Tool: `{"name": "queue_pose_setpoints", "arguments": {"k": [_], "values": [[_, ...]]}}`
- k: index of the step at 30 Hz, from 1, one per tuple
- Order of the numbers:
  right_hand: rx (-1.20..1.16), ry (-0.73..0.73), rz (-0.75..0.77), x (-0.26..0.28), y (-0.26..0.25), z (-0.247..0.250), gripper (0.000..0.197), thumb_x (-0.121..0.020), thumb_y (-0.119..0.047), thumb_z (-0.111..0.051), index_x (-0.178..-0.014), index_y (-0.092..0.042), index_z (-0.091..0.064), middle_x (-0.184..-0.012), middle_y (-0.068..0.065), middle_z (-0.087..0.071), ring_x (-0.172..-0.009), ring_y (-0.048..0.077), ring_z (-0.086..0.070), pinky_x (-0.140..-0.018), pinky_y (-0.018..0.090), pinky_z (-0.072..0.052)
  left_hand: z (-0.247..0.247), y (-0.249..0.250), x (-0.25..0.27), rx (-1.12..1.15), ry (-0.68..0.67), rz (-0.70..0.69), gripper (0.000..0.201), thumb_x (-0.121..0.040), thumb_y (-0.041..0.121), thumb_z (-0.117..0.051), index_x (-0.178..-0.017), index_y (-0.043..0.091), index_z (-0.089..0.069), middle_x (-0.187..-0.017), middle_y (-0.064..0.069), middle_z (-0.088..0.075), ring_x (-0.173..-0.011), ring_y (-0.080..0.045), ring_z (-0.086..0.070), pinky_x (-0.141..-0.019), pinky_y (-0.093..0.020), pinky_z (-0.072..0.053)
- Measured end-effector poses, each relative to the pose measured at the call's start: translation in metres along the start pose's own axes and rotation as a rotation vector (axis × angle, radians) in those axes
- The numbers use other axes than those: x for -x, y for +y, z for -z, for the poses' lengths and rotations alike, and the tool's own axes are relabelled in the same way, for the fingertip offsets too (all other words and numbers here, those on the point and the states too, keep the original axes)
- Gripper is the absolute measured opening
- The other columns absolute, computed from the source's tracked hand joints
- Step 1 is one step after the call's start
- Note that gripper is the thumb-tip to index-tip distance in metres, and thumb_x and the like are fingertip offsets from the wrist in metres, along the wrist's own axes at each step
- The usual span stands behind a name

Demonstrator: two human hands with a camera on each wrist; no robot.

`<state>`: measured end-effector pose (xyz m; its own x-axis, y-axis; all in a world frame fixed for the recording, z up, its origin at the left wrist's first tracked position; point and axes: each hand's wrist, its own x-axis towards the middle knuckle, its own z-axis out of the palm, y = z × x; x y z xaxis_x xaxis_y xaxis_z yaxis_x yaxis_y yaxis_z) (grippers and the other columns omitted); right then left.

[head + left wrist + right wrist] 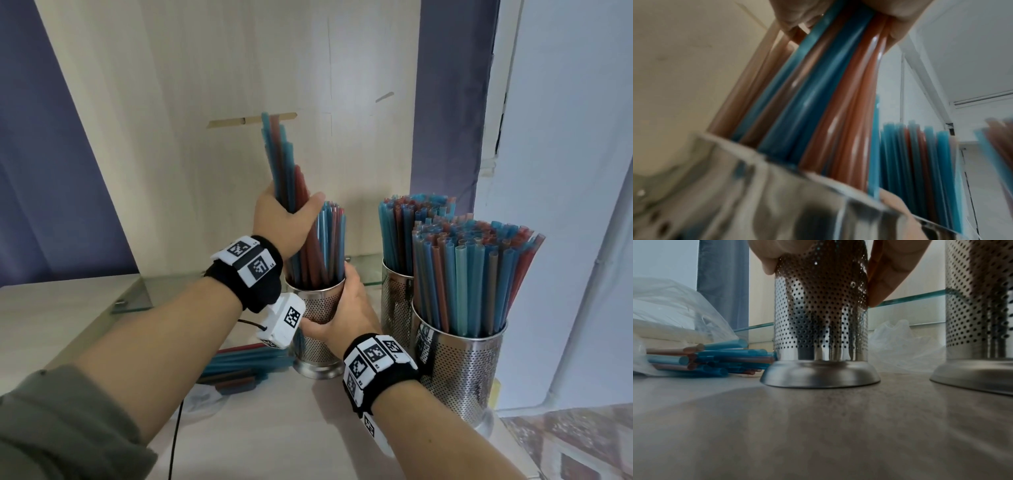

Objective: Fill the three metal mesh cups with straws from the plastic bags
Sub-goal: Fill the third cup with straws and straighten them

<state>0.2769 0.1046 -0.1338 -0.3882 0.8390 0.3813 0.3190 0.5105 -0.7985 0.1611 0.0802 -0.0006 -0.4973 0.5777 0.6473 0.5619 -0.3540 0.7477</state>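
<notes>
My left hand [286, 216] grips a bundle of blue and red straws [284, 164], whose lower ends stand inside the left mesh cup [317, 301]. In the left wrist view the bundle of straws [818, 91] runs from my fingers down into the cup's rim [777, 170]. My right hand [342, 315] is wrapped round this cup's perforated wall; in the right wrist view its fingers [885, 282] curl round the cup [821, 318], which stands on its base. Two more mesh cups [459, 363] [397, 298] on the right are packed with straws.
Loose straws [239, 366] lie on the counter left of the held cup, partly in a clear plastic bag [674, 309]. Another crumpled bag [900, 347] lies behind the cups. A glass shelf edge [133, 298] and a wooden back panel [205, 102] stand behind.
</notes>
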Motion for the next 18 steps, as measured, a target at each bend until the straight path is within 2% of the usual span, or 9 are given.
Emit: {"name": "queue_pose_setpoints", "arguments": {"k": [2, 4, 5, 7, 11, 18], "values": [[0.000, 0.001, 0.004, 0.001, -0.001, 0.000, 0.113, -0.052, -0.046, -0.093, -0.141, -0.040, -0.023, -0.131, -0.013, -0.048, -0.120, 0.010, -0.051, -0.105, 0.037, -0.046, 0.002, -0.010, -0.007, 0.001, 0.085, 0.055, 0.039, -0.069, 0.048, -0.076, -0.089, 0.017, -0.064, -0.083, 0.002, -0.068, -0.076, -0.007, -0.068, -0.073, -0.027, -0.057], [-0.002, -0.002, 0.006, 0.001, -0.001, 0.001, 0.113, -0.052, -0.046, -0.093, -0.140, -0.040, -0.023, -0.131, -0.013, -0.048, -0.120, 0.010, -0.051, -0.105, 0.037, -0.046, 0.003, -0.021, -0.013, -0.061, 0.129, 0.079, 0.053, -0.059, 0.064, -0.072, -0.095, 0.025, -0.063, -0.099, -0.007, -0.068, -0.088, -0.024, -0.068, -0.083, -0.043, -0.057], [-0.001, -0.004, 0.005, 0.001, -0.001, 0.001, 0.112, -0.053, -0.046, -0.093, -0.140, -0.040, -0.023, -0.131, -0.013, -0.048, -0.120, 0.010, -0.051, -0.105, 0.038, -0.047, 0.003, -0.027, -0.015, -0.085, 0.122, 0.095, 0.059, -0.056, 0.067, -0.071, -0.099, 0.027, -0.060, -0.105, -0.011, -0.065, -0.092, -0.029, -0.067, -0.085, -0.047, -0.056], [0.004, -0.006, 0.005, 0.001, -0.001, 0.002, 0.112, -0.053, -0.045, -0.093, -0.140, -0.039, -0.023, -0.131, -0.013, -0.047, -0.120, 0.010, -0.050, -0.105, 0.038, -0.046, 0.001, -0.030, -0.013, -0.080, 0.094, 0.138, 0.068, -0.053, 0.067, -0.071, -0.104, 0.026, -0.054, -0.110, -0.014, -0.062, -0.094, -0.031, -0.065, -0.086, -0.049, -0.055], [0.012, -0.014, 0.005, 0.002, -0.003, 0.003, 0.114, -0.055, -0.044, -0.093, -0.143, -0.037, -0.021, -0.134, -0.012, -0.046, -0.121, 0.010, -0.049, -0.106, 0.036, -0.045, 0.001, -0.031, -0.008, -0.098, -0.003, 0.189, 0.081, -0.049, 0.071, -0.068, -0.113, 0.022, -0.052, -0.116, -0.011, -0.059, -0.098, -0.026, -0.064, -0.088, -0.045, -0.056], [0.018, -0.014, -0.006, 0.002, -0.003, 0.003, 0.114, -0.056, -0.043, -0.093, -0.144, -0.036, -0.021, -0.133, -0.010, -0.047, -0.123, 0.011, -0.049, -0.106, 0.037, -0.045, 0.003, -0.037, -0.003, -0.127, -0.011, 0.215, 0.084, -0.045, 0.081, -0.069, -0.108, 0.029, -0.049, -0.115, -0.008, -0.059, -0.103, -0.025, -0.062, -0.091, -0.046, -0.054]]}}
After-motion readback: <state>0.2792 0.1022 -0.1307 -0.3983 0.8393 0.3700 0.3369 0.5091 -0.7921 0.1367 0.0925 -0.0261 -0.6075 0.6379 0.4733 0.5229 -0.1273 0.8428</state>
